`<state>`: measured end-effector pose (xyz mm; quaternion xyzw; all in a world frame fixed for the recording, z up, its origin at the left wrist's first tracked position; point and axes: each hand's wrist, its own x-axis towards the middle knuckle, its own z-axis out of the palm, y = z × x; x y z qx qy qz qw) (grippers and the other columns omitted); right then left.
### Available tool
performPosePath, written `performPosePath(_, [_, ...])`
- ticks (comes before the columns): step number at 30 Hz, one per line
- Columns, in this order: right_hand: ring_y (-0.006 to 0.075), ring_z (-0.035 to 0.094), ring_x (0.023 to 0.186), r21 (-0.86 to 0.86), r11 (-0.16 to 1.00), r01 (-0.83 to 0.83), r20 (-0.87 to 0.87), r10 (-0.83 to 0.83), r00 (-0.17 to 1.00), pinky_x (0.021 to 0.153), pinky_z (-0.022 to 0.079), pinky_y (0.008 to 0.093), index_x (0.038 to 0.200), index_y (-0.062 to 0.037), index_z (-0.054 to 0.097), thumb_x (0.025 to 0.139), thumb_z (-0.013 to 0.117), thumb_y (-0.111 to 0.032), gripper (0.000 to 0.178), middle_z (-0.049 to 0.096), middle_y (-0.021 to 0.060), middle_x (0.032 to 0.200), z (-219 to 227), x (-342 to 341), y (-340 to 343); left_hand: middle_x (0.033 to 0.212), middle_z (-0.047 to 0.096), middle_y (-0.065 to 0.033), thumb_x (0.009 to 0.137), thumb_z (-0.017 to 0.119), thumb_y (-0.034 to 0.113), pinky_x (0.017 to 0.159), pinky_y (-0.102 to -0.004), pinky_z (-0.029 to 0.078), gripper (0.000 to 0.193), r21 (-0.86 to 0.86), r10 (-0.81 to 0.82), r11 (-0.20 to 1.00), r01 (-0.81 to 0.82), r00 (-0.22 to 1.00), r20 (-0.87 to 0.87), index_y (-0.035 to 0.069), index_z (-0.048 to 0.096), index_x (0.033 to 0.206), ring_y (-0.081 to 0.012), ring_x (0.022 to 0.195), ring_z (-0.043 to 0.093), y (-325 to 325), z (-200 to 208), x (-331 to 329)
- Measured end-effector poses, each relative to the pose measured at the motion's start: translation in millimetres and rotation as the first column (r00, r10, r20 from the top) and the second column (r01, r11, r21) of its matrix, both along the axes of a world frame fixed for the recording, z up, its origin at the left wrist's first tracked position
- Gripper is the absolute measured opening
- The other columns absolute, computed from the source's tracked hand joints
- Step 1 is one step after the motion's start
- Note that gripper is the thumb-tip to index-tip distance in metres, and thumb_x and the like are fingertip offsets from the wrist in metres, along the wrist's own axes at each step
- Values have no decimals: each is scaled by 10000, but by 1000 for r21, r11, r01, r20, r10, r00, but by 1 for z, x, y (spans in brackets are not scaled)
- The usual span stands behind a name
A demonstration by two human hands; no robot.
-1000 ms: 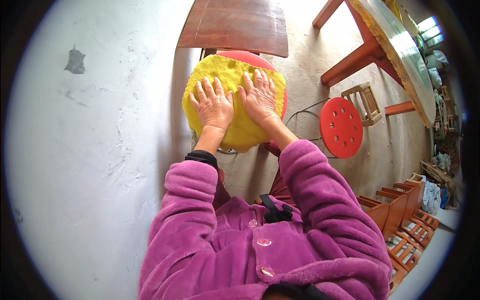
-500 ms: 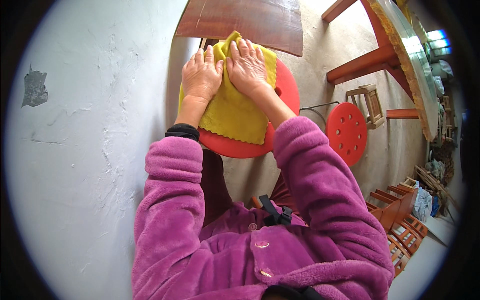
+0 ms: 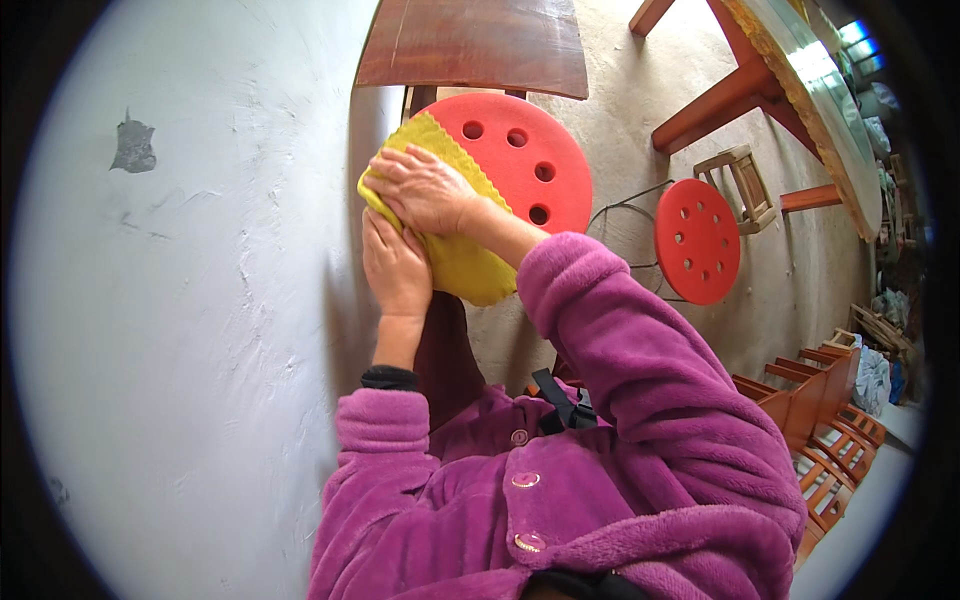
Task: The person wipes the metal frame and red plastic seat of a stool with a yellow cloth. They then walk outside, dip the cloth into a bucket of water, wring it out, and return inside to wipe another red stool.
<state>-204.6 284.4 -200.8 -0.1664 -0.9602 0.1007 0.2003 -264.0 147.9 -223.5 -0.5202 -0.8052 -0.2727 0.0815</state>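
Observation:
A yellow cloth (image 3: 470, 268) with a scalloped edge covers the left and near part of a round red stool seat (image 3: 560, 145). My right hand (image 3: 432, 192) presses on the cloth, its fingers bent over the seat's left rim and closed on the fabric. Just below it, at the same rim, my left hand (image 3: 398, 275) is closed on the cloth's edge. Its fingertips are partly hidden under the right hand. Several round holes show in the bare part of the seat.
A white wall (image 3: 220, 300) rises close on the left. Beyond the stool is a brown wooden panel (image 3: 475, 45). To the right stand another red stool (image 3: 698, 242), a small wooden stool (image 3: 738, 188) and a glass-topped table (image 3: 820, 100). Wooden chairs (image 3: 810, 400) are at the lower right.
Both hands have moved toward me and left, from the seat's far part to its left rim. The cloth has shifted with them, uncovering the seat's far right part and its holes.

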Motion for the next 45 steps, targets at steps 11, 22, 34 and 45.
performPosePath(11, [232, 424, 1362, -41, 976, 214, -33, -215, 976, 1151, 301, 430, 1342, -69, 549, 940, 525, -232, 435, 487, 86, 1417, 4, 132, -69, 1526, 289, -268, 938, 524, 270, 1176, -524, 206, 626, -233, -235, 949, 214, 970, -67, -74, 373, 1439, -405, 1425, 283, -40, 20, 88])
performPosePath(22, [303, 374, 1396, -30, 757, 652, 27, -652, 758, 1168, 268, 421, 1428, -33, 448, 986, 431, -291, 513, 427, 162, 1480, -12, 181, 32, 1514, 363, -215, 967, 450, 328, 1156, -512, 239, 573, -250, -560, 820, 515, 812, -162, -9, 431, 1430, -333, 1409, 330, 109, 17, 104])
performPosePath(34, [323, 587, 1076, -92, 748, 657, 73, -653, 754, 927, 426, 466, 1093, -40, 615, 965, 436, -327, 362, 647, 161, 1085, -5, 79, 137, 1518, 391, -186, 980, 426, 345, 1177, -450, 241, 567, -264, -506, 853, 449, 835, -214, 54, 418, 1467, -314, 1411, 356, 212, 8, -1])
performPosePath(45, [373, 499, 1231, 72, 887, 456, -98, -449, 888, 1107, 298, 488, 1144, -48, 632, 953, 467, -355, 397, 581, 219, 1226, -15, -28, 64, 1417, 481, -203, 1008, 457, 339, 1093, -461, 368, 528, -156, -132, 981, 117, 987, -89, -5, 436, 1408, -370, 1318, 442, 84, -5, -54])
